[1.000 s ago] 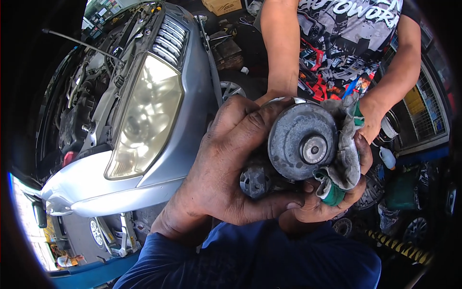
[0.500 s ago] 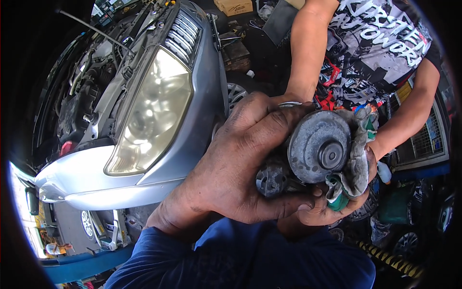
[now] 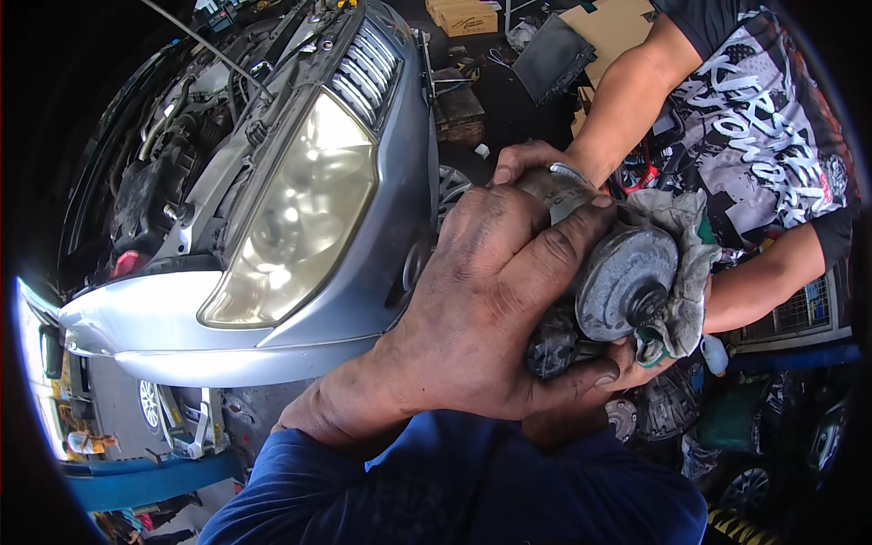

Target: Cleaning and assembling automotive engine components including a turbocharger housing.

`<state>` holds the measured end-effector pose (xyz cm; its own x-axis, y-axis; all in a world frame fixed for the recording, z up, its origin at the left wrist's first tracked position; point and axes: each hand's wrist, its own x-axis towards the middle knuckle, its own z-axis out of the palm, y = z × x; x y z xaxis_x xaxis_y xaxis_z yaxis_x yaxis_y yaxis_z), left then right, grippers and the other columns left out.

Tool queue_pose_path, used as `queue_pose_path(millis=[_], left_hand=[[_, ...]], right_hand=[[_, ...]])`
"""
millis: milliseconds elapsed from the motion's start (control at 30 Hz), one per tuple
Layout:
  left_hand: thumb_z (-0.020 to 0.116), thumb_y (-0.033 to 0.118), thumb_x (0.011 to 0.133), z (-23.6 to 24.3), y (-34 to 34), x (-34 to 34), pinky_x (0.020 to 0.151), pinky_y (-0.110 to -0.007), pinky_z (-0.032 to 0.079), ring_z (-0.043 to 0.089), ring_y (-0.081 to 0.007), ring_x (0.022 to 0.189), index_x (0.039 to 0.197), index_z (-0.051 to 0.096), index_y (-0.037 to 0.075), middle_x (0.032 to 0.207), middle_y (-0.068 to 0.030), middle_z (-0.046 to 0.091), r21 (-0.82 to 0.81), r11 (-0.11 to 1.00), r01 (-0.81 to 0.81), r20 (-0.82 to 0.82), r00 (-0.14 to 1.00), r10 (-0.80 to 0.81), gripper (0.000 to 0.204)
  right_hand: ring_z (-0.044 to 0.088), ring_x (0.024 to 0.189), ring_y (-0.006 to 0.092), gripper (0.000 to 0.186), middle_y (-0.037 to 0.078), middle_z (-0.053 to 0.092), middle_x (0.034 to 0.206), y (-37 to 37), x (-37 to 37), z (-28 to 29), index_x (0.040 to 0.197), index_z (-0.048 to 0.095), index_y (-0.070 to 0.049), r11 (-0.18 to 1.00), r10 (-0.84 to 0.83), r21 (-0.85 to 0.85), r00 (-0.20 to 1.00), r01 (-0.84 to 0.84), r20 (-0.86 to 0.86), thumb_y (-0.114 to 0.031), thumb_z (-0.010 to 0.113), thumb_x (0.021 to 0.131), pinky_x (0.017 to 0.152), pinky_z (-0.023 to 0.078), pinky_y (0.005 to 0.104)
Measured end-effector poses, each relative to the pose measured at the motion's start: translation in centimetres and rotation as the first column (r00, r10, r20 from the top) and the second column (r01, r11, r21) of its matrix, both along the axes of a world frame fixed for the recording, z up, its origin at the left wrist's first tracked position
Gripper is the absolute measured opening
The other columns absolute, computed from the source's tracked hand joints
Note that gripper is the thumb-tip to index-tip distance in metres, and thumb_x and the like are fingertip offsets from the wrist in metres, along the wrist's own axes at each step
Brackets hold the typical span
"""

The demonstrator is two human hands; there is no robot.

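Left fingers (image 3: 556,256), half-curled, clasp one grey metal part (image 3: 623,283); I cannot tell about right fingers (image 3: 634,361).

White lettering (image 3: 758,136) on patterned shirt (image 3: 781,195), right of your left hand (image 3: 486,300). Small dark print (image 3: 474,16) on cardboard box (image 3: 454,24) beyond it.

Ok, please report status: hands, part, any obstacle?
Left hand grips grey metal part. Right hand mostly hidden behind it. Cloth against part; co-worker's hand close by.
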<state>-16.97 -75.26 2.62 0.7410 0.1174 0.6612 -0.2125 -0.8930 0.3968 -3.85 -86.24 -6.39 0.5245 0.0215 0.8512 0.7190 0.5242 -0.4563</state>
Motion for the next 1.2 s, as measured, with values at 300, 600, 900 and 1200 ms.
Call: queue_pose_path(millis=[300,600,900,1200], left_hand=[[0.085,0.058,0.07,-0.1,-0.5,1.2,0.09,-0.044,0.046,0.052,-0.0301,0.1,0.144,0.05,-0.006,0.116,-0.0194,0.053,0.08,0.99,-0.119,0.043,0.992,0.116,0.104],[0.083,0.048,0.079,-6.3,0.1,0.4,0.098,-0.045,0.045,0.054,-0.0344,0.109,0.145,0.034,-0.016,0.126,-0.0234,0.051,-0.21,0.939,-0.274,0.321,0.888,0.331,0.104],[0.088,0.038,0.075,-10.7,0.3,-0.4,0.1,-0.045,0.043,0.051,-0.0331,0.112,0.146,0.035,-0.011,0.127,-0.0228,0.048,-0.526,0.85,0.017,0.448,0.855,0.261,0.102],[0.089,0.033,0.073,-10.4,-0.2,0.2,0.101,-0.046,0.044,0.057,-0.0345,0.115,0.141,0.043,-0.009,0.128,-0.0221,0.056,-0.566,0.823,0.053,0.45,0.856,0.254,0.092]], right_hand=[[0.057,0.127,0.0485,0.046,0.029,0.05,0.139,2.0,2.9,0.7,0.091,0.055,-0.004,0.99,0.136,0.016,0.988,-0.137,0.069,-0.036,0.087,0.081,0.103,0.05,0.0568],[0.057,0.127,0.0501,0.042,0.029,0.053,0.138,5.1,6.7,5.6,0.085,0.056,-0.003,0.859,0.502,-0.352,0.74,-0.371,0.448,-0.028,0.088,0.074,0.102,0.05,0.057],[0.061,0.123,0.0436,0.037,0.029,0.057,0.137,5.5,4.4,6.2,0.087,0.059,-0.005,0.841,0.481,-0.496,0.718,-0.217,0.503,-0.018,0.086,0.065,0.095,0.054,0.0458],[0.066,0.114,0.0364,0.033,0.029,0.06,0.131,4.4,3.2,6.0,0.092,0.062,0.0,0.853,0.422,-0.478,0.815,-0.209,0.398,-0.029,0.076,0.086,0.091,0.053,0.0402]])
